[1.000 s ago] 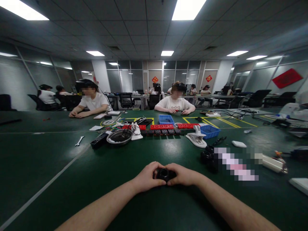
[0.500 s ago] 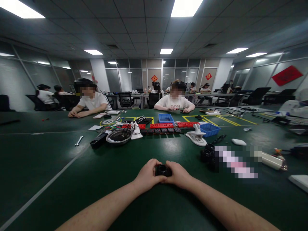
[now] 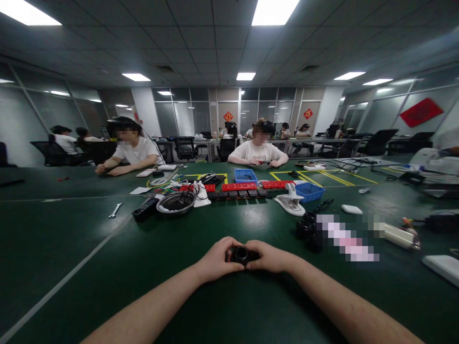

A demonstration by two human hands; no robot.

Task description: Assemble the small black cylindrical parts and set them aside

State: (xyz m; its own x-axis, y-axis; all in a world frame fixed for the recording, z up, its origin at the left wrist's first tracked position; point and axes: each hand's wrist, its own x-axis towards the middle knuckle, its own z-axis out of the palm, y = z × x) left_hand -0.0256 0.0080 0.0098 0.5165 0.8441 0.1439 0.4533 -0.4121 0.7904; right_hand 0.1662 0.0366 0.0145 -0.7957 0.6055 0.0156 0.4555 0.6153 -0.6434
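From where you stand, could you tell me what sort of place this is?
Probably an open-plan office used as a workshop: a long green table strewn with power strips, a wrench and blue bins, office chairs, glass partitions. Both hands hold a small black part.

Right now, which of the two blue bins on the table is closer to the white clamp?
The blue bin on the right, just behind and right of the white clamp. The other blue bin sits farther back, beyond the red strips, in front of the seated person.
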